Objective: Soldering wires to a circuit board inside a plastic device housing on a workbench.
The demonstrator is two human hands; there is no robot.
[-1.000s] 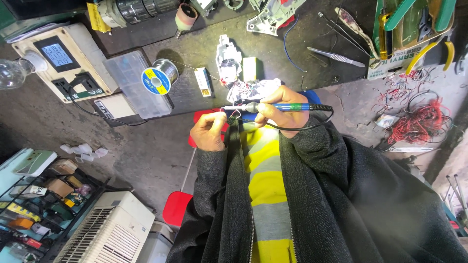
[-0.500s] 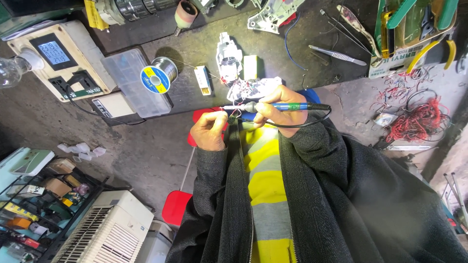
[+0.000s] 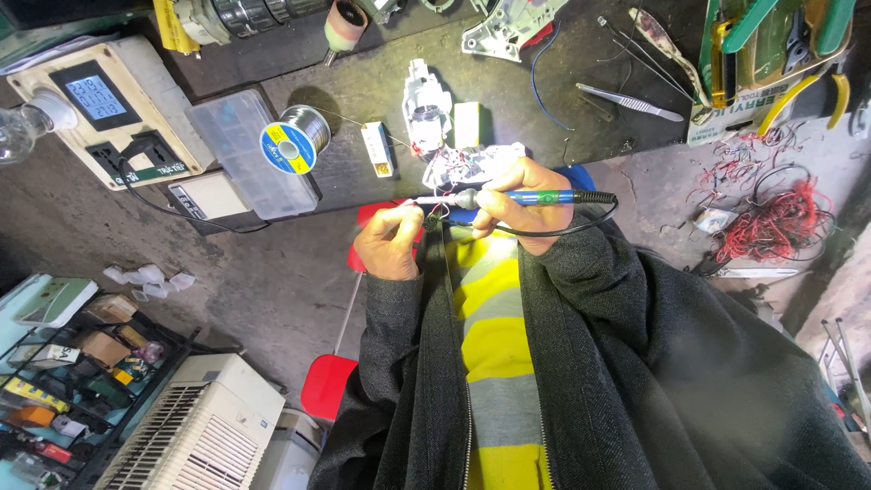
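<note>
Item 1: right hand (image 3: 513, 192), fingers wrapped round a blue-handled soldering iron (image 3: 508, 197), tip pointing toward my left hand.
Item 2: left hand (image 3: 388, 241), fingertips pinched together at the iron's tip; what they pinch is too small for me to tell.
Item 3: small white circuit assy w/ wires (image 3: 463, 165), on bench just above both hands.
Item 4: solder spool (image 3: 295, 139), bench, left of assy, beside a clear plastic box (image 3: 238, 150).
Item 5: tweezers (image 3: 629, 102), upper right, well apart.

Solder spool (image 3: 292, 138) left of circuit board (image 3: 472, 165) — tweezers (image 3: 628, 102) right
</note>
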